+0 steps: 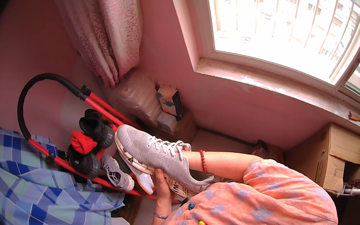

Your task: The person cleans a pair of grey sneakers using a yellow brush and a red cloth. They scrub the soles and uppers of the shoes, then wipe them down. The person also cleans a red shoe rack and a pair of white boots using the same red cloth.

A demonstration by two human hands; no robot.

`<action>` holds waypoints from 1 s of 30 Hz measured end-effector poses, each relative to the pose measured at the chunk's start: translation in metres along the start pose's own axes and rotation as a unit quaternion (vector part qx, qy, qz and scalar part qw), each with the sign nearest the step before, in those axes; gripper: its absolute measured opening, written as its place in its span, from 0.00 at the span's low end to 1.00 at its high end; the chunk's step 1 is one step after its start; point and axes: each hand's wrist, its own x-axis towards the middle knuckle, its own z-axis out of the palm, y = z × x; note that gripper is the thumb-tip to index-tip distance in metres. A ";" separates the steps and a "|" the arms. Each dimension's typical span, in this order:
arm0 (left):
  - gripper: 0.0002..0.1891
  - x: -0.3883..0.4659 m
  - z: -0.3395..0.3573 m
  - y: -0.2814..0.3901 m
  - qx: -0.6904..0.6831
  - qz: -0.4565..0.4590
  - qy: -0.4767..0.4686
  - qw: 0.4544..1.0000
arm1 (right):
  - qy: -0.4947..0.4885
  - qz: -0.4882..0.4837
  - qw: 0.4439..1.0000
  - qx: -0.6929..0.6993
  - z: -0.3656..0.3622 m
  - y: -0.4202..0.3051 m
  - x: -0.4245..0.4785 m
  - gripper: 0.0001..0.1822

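A grey knit sneaker [158, 151] with white laces is held up in front of my chest, its toe pointing to the upper left. My left hand [162, 186] grips it from below, the thumb against the pale, patterned side of the sole. From the right, my right forearm [222, 158] with a red bead bracelet [203, 161] reaches to the shoe's opening; the hand itself is hidden in or behind the shoe. Just beyond, another grey laced shoe [117, 173] and a white shoe with an orange edge [146, 183] lie by a red tubular frame [109, 111].
Black shoes [92, 128] and a red cloth [83, 142] rest within the frame. Blue plaid fabric [53, 203] drapes at left. Wrapped packages [138, 94] and a small box [170, 101] fill the corner. An open cardboard box [328, 156] stands right, below the barred window [276, 8].
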 end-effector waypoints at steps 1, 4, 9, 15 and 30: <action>0.38 0.000 -0.011 -0.010 -0.010 -0.010 0.010 1.000 | 0.003 -0.003 1.000 -0.007 0.000 -0.002 -0.002 0.21; 0.38 0.002 -0.013 -0.003 0.024 0.006 -0.013 1.000 | 0.005 -0.011 1.000 -0.029 0.001 -0.001 0.000 0.20; 0.45 0.010 -0.033 0.015 0.003 -0.060 -0.071 0.996 | 0.000 -0.021 0.998 -0.059 0.008 -0.002 0.008 0.19; 0.44 0.043 0.026 0.101 -0.047 0.068 -0.076 0.994 | 0.000 -0.028 0.994 -0.109 0.007 -0.005 0.009 0.17; 0.41 0.060 0.020 0.092 -0.087 0.067 -0.087 0.990 | -0.092 -0.085 0.939 -0.320 0.015 -0.023 -0.001 0.13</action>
